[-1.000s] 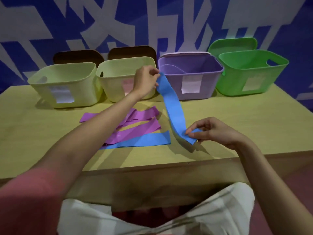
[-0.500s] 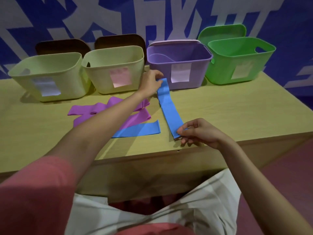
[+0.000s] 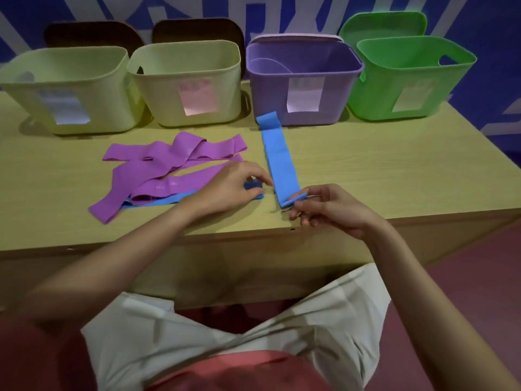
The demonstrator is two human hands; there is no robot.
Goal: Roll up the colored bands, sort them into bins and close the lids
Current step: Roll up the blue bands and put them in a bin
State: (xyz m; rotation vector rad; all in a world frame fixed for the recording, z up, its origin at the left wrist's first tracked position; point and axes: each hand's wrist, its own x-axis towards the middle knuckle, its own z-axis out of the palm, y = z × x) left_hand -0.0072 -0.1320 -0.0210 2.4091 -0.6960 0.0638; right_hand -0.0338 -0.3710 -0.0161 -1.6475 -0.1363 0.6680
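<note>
— Pinching the near end of the blue band (image 3: pixel 280 162) with my right hand (image 3: pixel 332 210), I have its first fold turned up between thumb and fingertips; that is the start of the roll.

— Why is it laid out like that, pointing away from you?

— Flat and straight on the table (image 3: pixel 380 165), it should roll evenly toward its far end, which is curled up just in front of the purple bin (image 3: pixel 304 80). I judge a crooked band would roll into a cone.

— And your left hand (image 3: pixel 228 187)?

— Its fingers are loosely curled, close beside the band's edge. It lies over the end of a second blue band (image 3: pixel 158 201), but I cannot tell whether it grips anything. I think it is placed there to steady the strip I am rolling.

— Where are the rest?

— The purple bands (image 3: pixel 169 162) lie in a loose, overlapping pile to my left, partly on top of that second blue band. None is rolled yet.

— The bins?

— Four stand in a row at the back: two pale yellow bins (image 3: pixel 186 83), the purple one and a green bin (image 3: pixel 408 77), all open. The lids stand behind them, like the green lid (image 3: pixel 380 26), presumably so they are out of the way until sorting is done.

— So the task is early?

— By my judgement, yes: rolling has only begun, and the thin band may spring open if my pinch loosens.
</note>
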